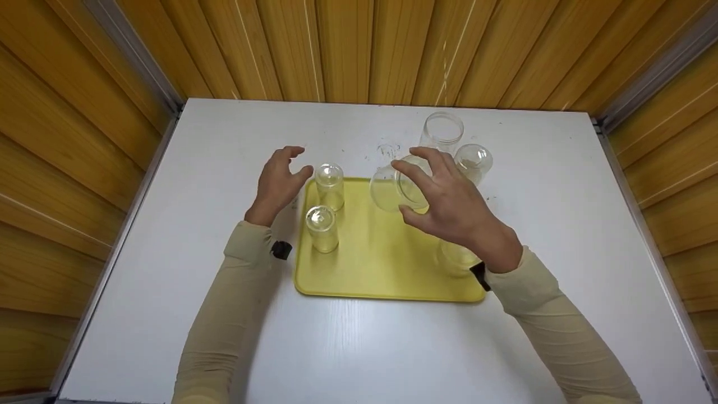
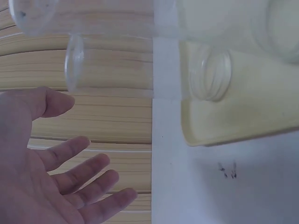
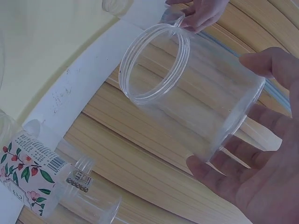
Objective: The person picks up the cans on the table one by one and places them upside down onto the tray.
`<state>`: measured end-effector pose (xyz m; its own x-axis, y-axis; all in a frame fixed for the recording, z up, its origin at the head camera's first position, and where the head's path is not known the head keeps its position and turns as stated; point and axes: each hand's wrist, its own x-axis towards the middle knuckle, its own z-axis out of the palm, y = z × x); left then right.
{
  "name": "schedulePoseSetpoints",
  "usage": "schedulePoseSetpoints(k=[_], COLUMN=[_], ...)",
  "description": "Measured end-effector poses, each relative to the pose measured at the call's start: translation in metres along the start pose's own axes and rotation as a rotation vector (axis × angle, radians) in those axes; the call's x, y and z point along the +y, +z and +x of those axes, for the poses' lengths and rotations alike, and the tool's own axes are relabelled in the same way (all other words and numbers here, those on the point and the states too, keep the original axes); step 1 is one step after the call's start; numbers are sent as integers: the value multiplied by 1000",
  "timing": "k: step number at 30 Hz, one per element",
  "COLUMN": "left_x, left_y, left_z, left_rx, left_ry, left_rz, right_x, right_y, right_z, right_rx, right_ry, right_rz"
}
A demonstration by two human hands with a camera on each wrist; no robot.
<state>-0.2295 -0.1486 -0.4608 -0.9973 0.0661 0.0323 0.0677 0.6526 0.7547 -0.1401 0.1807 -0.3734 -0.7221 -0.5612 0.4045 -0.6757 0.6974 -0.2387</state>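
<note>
My right hand (image 1: 451, 205) grips a wide clear plastic jar (image 1: 386, 191) above the yellow tray (image 1: 381, 275). In the right wrist view, thumb and fingers spread around the base end of this wide jar (image 3: 201, 88), and its threaded mouth faces away from the palm. My left hand (image 1: 280, 182) is empty, thumb and fingers parted, beside a slim clear jar (image 1: 330, 188) at the tray's back left corner. Another slim jar (image 1: 322, 230) stands in front of that one. In the left wrist view, a slim jar (image 2: 112, 65) rests mouth-down on the tray.
Behind the right hand stand an open-topped clear jar (image 1: 443, 129) and a mouth-down jar (image 1: 474, 158). Another clear jar (image 1: 459, 258) on the tray is partly hidden by the right arm. A flower-print label (image 3: 28, 168) shows in the right wrist view. Wood-patterned walls (image 1: 370, 50) enclose the white table (image 1: 348, 348).
</note>
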Motion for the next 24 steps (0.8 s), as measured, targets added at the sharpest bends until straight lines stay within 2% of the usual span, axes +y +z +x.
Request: schedulePoseSetpoints(k=[7, 13, 24], left_x=[-11, -20, -32], left_y=[8, 14, 24], left_z=[1, 1, -4], left_rx=[-4, -55, -161], left_ry=[-14, -28, -1], left_rz=[135, 239, 420], right_x=[-1, -2, -3], right_y=[2, 4, 4], right_z=[-1, -3, -5], right_rx=[-37, -63, -131], right_ry=[0, 19, 68], right_rz=[-13, -7, -9])
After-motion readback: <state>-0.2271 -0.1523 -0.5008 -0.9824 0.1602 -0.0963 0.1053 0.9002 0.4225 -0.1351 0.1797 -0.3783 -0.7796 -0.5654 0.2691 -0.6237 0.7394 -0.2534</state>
